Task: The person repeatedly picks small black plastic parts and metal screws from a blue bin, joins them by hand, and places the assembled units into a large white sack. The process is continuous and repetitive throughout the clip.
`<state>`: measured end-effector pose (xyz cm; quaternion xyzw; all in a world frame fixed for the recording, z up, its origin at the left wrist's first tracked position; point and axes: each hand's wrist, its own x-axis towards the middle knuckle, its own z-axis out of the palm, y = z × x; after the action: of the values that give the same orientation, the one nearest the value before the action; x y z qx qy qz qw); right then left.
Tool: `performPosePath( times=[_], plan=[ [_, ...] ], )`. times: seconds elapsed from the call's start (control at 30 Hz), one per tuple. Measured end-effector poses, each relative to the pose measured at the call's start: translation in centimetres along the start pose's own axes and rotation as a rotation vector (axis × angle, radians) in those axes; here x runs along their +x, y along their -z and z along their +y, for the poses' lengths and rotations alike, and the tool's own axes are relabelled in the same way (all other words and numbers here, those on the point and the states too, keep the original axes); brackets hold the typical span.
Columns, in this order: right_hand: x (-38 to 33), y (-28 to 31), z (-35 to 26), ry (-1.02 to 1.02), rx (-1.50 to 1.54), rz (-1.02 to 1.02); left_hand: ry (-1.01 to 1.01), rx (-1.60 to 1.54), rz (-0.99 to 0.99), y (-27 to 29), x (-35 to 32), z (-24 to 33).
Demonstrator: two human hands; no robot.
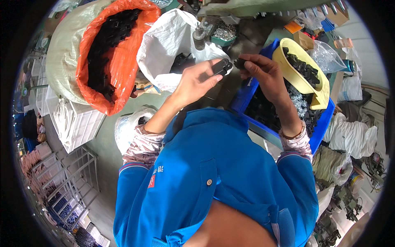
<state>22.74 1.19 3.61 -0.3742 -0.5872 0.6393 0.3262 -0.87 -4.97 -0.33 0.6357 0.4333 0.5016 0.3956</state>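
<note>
Between the thumb and fingers of my left hand (192, 84) is a black plastic part (221, 67) with rounded ends; whether it is one piece or two, I cannot tell. My right hand (265, 74) pinches a small dark piece (239, 63) close to that part, with a narrow gap between them. Both hands are raised in front of my chest. Below the right hand lies a blue tray (325, 127) holding many black parts and some shiny silver pieces. A yellow scoop-shaped container (284, 51) with black parts rests over the tray.
An open white sack (158, 45) with black parts stands beyond my left hand. Left of it is a large sack with an orange liner (84, 61), full of black parts. A green box of small metal pieces (224, 39) sits ahead. A metal rack (78, 181) stands lower left.
</note>
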Motion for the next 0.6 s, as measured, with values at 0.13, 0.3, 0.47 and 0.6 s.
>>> performPosePath(
  times=[0.13,0.3,0.47,0.6],
  plan=[
    [1.3,-1.8,-0.3,-0.035,-0.039,-0.045,0.000,0.062,-0.019,2.2,0.0,-0.5],
    [3.2,-3.9,0.0,0.000,-0.145,0.030,-0.006,0.147,-0.061,5.2,0.7,-0.8],
    [5.1,-5.6,0.0,0.213,-0.384,0.137,-0.045,0.168,-0.116,7.8,2.2,-0.8],
    [6.7,-6.5,-0.2,0.352,-0.571,0.150,-0.117,0.240,-0.180,9.6,3.7,-1.7]
  ],
)
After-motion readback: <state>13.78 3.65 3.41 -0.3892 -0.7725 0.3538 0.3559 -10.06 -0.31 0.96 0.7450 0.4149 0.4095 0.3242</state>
